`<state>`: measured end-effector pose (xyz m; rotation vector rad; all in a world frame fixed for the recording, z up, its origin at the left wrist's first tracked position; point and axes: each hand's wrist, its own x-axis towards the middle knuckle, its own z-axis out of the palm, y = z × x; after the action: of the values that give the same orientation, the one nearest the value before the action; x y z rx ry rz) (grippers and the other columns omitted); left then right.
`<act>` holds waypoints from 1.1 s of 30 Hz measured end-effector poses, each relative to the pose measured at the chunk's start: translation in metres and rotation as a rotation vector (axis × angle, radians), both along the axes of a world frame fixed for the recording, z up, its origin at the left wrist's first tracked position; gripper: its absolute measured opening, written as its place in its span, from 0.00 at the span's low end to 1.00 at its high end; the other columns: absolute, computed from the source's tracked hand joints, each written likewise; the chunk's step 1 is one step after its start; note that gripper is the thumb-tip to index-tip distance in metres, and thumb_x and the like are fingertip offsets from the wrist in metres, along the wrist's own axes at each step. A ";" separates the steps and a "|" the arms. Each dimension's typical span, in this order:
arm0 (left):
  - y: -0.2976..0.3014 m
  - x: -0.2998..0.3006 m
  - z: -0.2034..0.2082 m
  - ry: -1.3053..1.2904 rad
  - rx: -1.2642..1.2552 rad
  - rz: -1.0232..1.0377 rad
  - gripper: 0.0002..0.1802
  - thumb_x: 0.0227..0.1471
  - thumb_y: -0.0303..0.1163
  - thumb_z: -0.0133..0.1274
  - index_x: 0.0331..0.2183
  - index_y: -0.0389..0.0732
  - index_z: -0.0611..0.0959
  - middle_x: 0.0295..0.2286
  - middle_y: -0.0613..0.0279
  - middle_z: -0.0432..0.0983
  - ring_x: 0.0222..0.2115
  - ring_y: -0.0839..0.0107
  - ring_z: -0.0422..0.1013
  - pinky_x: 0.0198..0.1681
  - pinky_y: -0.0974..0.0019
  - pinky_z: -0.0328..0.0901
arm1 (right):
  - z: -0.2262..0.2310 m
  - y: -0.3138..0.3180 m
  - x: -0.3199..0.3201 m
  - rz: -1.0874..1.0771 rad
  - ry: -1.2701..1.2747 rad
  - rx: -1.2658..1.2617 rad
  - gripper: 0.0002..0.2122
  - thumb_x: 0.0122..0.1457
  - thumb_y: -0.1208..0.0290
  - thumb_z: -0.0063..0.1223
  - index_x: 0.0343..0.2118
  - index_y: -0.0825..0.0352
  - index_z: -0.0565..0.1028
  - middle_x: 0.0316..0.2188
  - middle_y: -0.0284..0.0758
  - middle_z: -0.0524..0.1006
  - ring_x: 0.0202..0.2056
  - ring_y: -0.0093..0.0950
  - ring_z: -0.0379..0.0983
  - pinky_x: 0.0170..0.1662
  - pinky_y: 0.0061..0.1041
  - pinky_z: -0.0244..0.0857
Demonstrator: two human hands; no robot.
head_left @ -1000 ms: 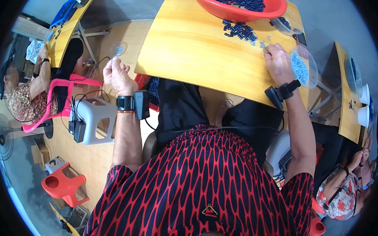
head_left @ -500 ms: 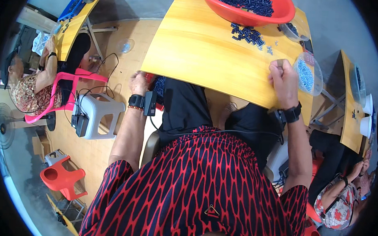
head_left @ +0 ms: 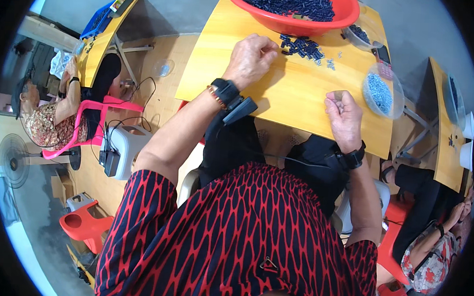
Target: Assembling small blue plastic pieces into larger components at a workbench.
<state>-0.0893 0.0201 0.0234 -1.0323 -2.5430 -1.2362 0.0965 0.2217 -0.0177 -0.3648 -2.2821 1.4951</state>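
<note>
My left hand (head_left: 251,58) is over the yellow table, fingers curled and thumb bent in, just left of a loose pile of short dark-blue tube-like pieces (head_left: 300,47). Whatever it may hold is hidden. Closer to the table's front edge, my right hand (head_left: 345,118) is closed with the palm side turned up; its contents are too small to make out. A few small clear pieces (head_left: 330,64) lie beside the dark pile. To the right of my right hand stands a clear bowl (head_left: 396,97) of small light-blue pieces.
A large red basin (head_left: 292,26) full of dark pieces stands at the table's far edge. Right of it sit a clear tub (head_left: 364,42) and a dark phone-like object (head_left: 383,55). People work at tables on both sides. A grey stool (head_left: 128,151) and cables are on the left.
My left hand has come up from beside a container below the table's left edge to the dark pile. My right hand has moved slightly nearer and left, its palm side turning up.
</note>
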 end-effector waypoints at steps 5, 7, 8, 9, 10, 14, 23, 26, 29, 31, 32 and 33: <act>0.027 -0.014 -0.014 0.077 -0.133 -0.001 0.09 0.43 0.24 0.58 0.32 0.36 0.83 0.29 0.52 0.77 0.28 0.62 0.76 0.35 0.63 0.70 | 0.006 -0.003 0.000 0.010 0.082 0.051 0.04 0.53 0.83 0.54 0.32 0.71 0.72 0.28 0.38 0.75 0.28 0.25 0.74 0.32 0.23 0.68; 0.032 -0.016 -0.018 0.061 -0.151 -0.009 0.09 0.44 0.26 0.58 0.32 0.38 0.83 0.29 0.52 0.77 0.29 0.62 0.76 0.35 0.62 0.70 | 0.009 -0.003 0.000 0.006 0.088 0.076 0.04 0.52 0.84 0.54 0.31 0.72 0.73 0.28 0.39 0.75 0.28 0.27 0.74 0.32 0.23 0.68; 0.032 -0.016 -0.020 0.060 -0.154 -0.010 0.09 0.44 0.26 0.58 0.32 0.38 0.83 0.29 0.52 0.77 0.29 0.62 0.76 0.35 0.62 0.70 | 0.009 -0.003 0.000 0.002 0.104 0.078 0.04 0.52 0.84 0.53 0.30 0.71 0.73 0.28 0.39 0.75 0.28 0.28 0.74 0.32 0.23 0.68; 0.033 -0.014 -0.020 0.079 -0.199 0.012 0.09 0.44 0.26 0.58 0.32 0.39 0.84 0.29 0.53 0.77 0.28 0.62 0.76 0.35 0.61 0.70 | 0.008 -0.004 0.000 -0.002 0.119 0.080 0.04 0.51 0.85 0.53 0.30 0.71 0.73 0.28 0.39 0.75 0.28 0.28 0.74 0.31 0.23 0.68; 0.034 -0.012 -0.019 0.097 -0.243 0.036 0.09 0.43 0.27 0.58 0.32 0.40 0.84 0.28 0.53 0.77 0.28 0.61 0.75 0.35 0.61 0.70 | 0.009 -0.004 0.000 -0.003 0.118 0.077 0.04 0.51 0.85 0.53 0.30 0.71 0.73 0.28 0.39 0.75 0.28 0.28 0.74 0.31 0.23 0.68; 0.035 -0.009 -0.018 0.119 -0.255 0.037 0.08 0.43 0.27 0.58 0.31 0.42 0.84 0.28 0.54 0.77 0.28 0.60 0.75 0.35 0.60 0.69 | 0.014 -0.005 0.002 0.004 0.111 0.092 0.04 0.51 0.85 0.53 0.31 0.72 0.73 0.28 0.39 0.75 0.27 0.27 0.74 0.31 0.23 0.68; 0.015 0.026 -0.015 -0.388 0.326 -0.165 0.02 0.55 0.23 0.52 0.33 0.35 0.78 0.28 0.67 0.76 0.27 0.81 0.70 0.32 0.75 0.67 | 0.003 0.006 0.000 0.067 0.002 -0.294 0.03 0.58 0.81 0.52 0.35 0.69 0.74 0.28 0.31 0.75 0.27 0.18 0.71 0.31 0.18 0.67; 0.013 0.055 -0.003 -0.720 0.505 -0.228 0.03 0.55 0.24 0.52 0.34 0.35 0.77 0.29 0.64 0.76 0.27 0.79 0.71 0.33 0.73 0.68 | 0.009 0.009 -0.002 0.069 -0.012 -0.395 0.03 0.59 0.78 0.53 0.35 0.69 0.74 0.28 0.30 0.75 0.27 0.17 0.71 0.32 0.17 0.67; 0.004 0.074 -0.001 -0.839 0.587 -0.251 0.05 0.55 0.24 0.53 0.35 0.36 0.77 0.30 0.60 0.77 0.28 0.76 0.72 0.33 0.72 0.69 | 0.030 -0.005 -0.012 0.147 0.065 -0.454 0.04 0.59 0.78 0.53 0.36 0.69 0.75 0.28 0.30 0.76 0.27 0.18 0.73 0.32 0.17 0.68; 0.001 0.082 -0.004 -0.957 0.704 -0.291 0.06 0.55 0.24 0.54 0.36 0.35 0.76 0.31 0.57 0.77 0.28 0.73 0.73 0.33 0.71 0.69 | 0.055 -0.021 -0.019 0.227 0.148 -0.426 0.05 0.59 0.79 0.53 0.38 0.70 0.76 0.28 0.31 0.77 0.28 0.18 0.74 0.32 0.17 0.69; 0.001 0.086 -0.005 -0.963 0.707 -0.292 0.06 0.55 0.24 0.54 0.36 0.35 0.76 0.31 0.57 0.77 0.28 0.73 0.73 0.33 0.71 0.69 | 0.060 -0.025 -0.020 0.223 0.142 -0.423 0.05 0.59 0.79 0.53 0.38 0.70 0.76 0.28 0.31 0.77 0.28 0.18 0.74 0.32 0.17 0.69; 0.001 0.088 -0.007 -0.979 0.759 -0.318 0.05 0.55 0.24 0.54 0.36 0.35 0.76 0.30 0.57 0.77 0.28 0.74 0.73 0.33 0.71 0.69 | 0.064 -0.029 -0.023 0.266 0.139 -0.407 0.05 0.59 0.80 0.52 0.38 0.70 0.76 0.29 0.31 0.77 0.28 0.18 0.74 0.31 0.17 0.69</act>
<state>-0.0008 0.0215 0.0161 -0.7260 -1.9590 -3.0443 0.0738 0.1928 0.0460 -0.0609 -1.9692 2.0552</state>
